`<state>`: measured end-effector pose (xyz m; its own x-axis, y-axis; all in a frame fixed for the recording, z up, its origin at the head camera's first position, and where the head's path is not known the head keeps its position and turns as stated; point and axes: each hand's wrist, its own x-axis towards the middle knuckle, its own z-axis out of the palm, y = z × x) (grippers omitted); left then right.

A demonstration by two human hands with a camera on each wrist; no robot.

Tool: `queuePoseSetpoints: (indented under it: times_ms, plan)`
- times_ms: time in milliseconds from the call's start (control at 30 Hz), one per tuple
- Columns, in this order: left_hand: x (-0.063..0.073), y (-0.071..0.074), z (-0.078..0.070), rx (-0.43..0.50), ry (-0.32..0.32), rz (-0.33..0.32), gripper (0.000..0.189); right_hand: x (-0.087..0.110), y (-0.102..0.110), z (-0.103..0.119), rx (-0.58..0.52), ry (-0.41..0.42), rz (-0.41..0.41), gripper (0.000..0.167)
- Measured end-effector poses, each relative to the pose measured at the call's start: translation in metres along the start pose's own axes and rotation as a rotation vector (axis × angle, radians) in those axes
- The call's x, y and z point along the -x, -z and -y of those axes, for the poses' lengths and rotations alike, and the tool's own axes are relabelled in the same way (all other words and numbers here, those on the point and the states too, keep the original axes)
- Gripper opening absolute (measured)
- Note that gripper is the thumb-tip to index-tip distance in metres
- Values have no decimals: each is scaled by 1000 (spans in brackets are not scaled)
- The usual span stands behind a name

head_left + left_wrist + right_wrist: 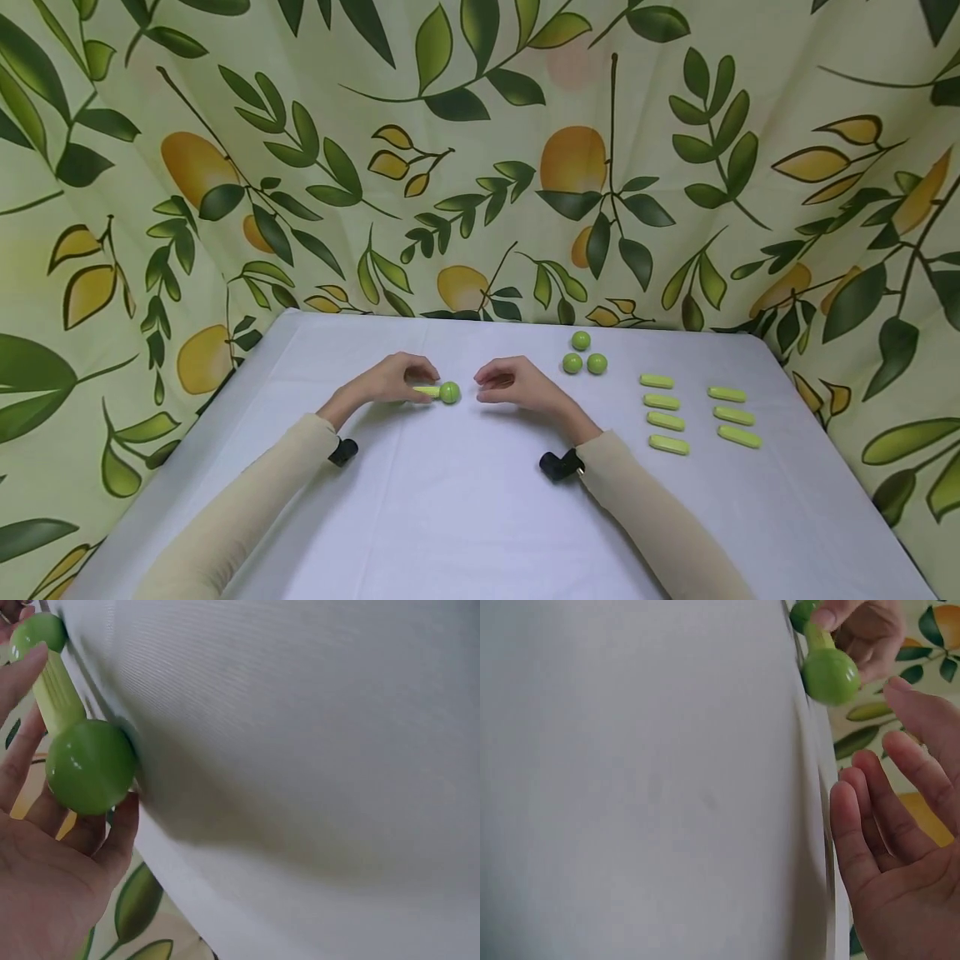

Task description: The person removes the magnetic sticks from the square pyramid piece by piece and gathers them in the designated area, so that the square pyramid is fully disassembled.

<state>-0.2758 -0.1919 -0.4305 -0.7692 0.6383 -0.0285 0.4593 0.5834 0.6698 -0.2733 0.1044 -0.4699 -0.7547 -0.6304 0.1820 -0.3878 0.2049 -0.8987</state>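
Note:
My left hand (390, 381) grips a dumbbell-shaped piece at the table's middle, thumb and fingers around its light green ribbed stick (427, 391). A glossy green ball (450, 392) caps the stick's right end. At the other end sits a second green ball (91, 766), close to the palm in the left wrist view and hidden behind the hand in the head view. My right hand (521, 383) hovers just right of the piece, fingers loosely bent and parted from the thumb. Nothing lies between them, and a gap separates them from the nearer ball (830, 676).
Three loose green balls (572, 363) cluster at the back, right of centre. Several light green sticks (663, 421) lie in two columns on the right side. A white cloth covers the table (450, 517). Behind it hangs a leaf-and-fruit patterned curtain (480, 208).

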Motion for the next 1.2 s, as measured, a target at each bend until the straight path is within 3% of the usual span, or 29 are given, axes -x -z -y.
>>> queuePoseSetpoints:
  times_ms: [167, 300, 633, 967, 1200]
  plan:
    - [6, 3, 5, 9, -34, -10, 13, -19, -19, 4, 12, 22, 1, 34]
    - [7, 2, 7, 19, -79, -21, 12, -31, -31, 7, 31, 22, 14, 34]
    - [9, -3, 7, 14, -49, -21, 12, -44, -52, 16, 129, -28, 26, 21]
    - [9, -2, 7, 5, -84, -12, 11, -44, -46, 12, 110, -20, 80, 21]
    - [7, -1, 10, 3, -72, -34, 12, -32, -30, 11, 92, 9, 49, 27]
